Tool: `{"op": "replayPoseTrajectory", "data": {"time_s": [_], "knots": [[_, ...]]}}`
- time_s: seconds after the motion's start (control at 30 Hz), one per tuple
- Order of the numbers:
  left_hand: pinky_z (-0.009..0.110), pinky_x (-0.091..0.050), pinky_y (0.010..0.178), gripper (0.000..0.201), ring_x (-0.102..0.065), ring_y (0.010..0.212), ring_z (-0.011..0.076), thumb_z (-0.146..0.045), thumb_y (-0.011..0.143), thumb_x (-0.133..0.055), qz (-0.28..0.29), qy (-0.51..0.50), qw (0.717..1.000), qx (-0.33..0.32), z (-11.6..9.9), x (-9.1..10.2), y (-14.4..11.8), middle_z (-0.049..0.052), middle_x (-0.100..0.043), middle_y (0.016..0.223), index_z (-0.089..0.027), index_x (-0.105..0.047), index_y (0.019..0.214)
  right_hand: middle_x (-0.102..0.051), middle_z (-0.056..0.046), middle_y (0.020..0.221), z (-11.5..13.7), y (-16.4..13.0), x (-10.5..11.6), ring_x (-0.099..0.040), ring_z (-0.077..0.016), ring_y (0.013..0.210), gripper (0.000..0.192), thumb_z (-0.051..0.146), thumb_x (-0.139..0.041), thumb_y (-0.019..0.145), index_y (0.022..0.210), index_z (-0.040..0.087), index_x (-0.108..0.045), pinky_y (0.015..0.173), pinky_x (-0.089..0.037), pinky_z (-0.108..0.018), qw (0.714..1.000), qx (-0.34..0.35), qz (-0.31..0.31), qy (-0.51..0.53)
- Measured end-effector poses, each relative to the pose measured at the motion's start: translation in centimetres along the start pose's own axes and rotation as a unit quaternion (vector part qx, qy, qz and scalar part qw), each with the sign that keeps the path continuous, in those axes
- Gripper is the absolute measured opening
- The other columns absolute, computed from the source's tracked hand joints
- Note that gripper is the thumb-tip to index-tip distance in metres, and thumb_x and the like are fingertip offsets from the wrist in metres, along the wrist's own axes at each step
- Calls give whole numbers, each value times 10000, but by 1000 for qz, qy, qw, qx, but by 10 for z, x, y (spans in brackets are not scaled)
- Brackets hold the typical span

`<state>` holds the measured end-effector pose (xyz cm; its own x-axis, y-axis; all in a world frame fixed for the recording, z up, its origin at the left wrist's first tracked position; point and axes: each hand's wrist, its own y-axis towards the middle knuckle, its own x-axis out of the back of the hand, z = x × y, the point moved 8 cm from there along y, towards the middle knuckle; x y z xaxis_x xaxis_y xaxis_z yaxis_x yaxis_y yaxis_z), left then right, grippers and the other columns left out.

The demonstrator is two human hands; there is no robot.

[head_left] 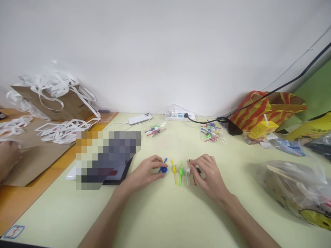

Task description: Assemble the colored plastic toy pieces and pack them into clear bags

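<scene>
My left hand [148, 173] has its thumb and index finger closed around a blue plastic arrow spinner [164, 169] on the table. To its right, similar spinners lie side by side: a yellow one [174, 168], a green one [181, 175] and a white one [188, 171]. At the right end of this row, my right hand [207, 174] pinches a red arrow spinner [194, 181], whose middle the fingers hide. A small black piece [199, 169] shows partly between those fingers.
Clear bags of coloured spinners [155, 130] [212, 132] lie behind. A tablet [116, 172], partly pixelated, is left; a power strip [179, 115] is by the wall. Right are a drink carton [261, 131] and a plastic-wrapped bundle [289, 193]. Another person's hand [9, 158] shows far left.
</scene>
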<state>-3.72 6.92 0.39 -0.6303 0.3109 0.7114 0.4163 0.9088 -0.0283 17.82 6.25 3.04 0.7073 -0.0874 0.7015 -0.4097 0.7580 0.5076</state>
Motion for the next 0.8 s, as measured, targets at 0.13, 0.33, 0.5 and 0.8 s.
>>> {"op": "replayPoseTrajectory", "data": {"time_s": [0.13, 0.33, 0.5, 0.8], "knots": [[284, -505, 826, 239, -655, 904, 185, -378, 913, -651, -17, -7, 1000, 2, 2, -2, 2, 42, -669, 1094, -298, -752, 1114, -654, -46, 827, 5, 1, -6, -536, -223, 833, 155, 205, -457, 1017, 960, 227, -599, 778, -367, -407, 1000, 11, 13, 3], [268, -510, 701, 201, -642, 722, 149, -343, 897, -653, -44, -5, 999, 28, 0, -2, 2, 37, -675, 994, -244, -764, 1033, -642, -33, 825, 4, -1, -9, -530, -217, 828, 128, 186, -473, 1011, 972, 226, -588, 787, -368, -402, 1000, 15, 17, 4], [269, -512, 679, 211, -646, 687, 138, -334, 891, -654, -43, -15, 998, 40, -2, -6, 2, 46, -670, 1034, -226, -757, 1040, -655, -32, 854, 6, 2, -11, -538, -217, 865, 124, 198, -476, 1014, 990, 232, -593, 824, -367, -412, 1000, -4, 27, 14], [260, -507, 657, 216, -645, 657, 128, -339, 917, -632, -57, -12, 998, 31, 5, -5, -1, 30, -665, 1004, -246, -754, 1070, -689, -68, 1100, 25, 22, -41, -548, -300, 1063, 253, 164, -597, 929, 1151, 282, -618, 957, -288, -562, 986, 16, 148, -70]]}}
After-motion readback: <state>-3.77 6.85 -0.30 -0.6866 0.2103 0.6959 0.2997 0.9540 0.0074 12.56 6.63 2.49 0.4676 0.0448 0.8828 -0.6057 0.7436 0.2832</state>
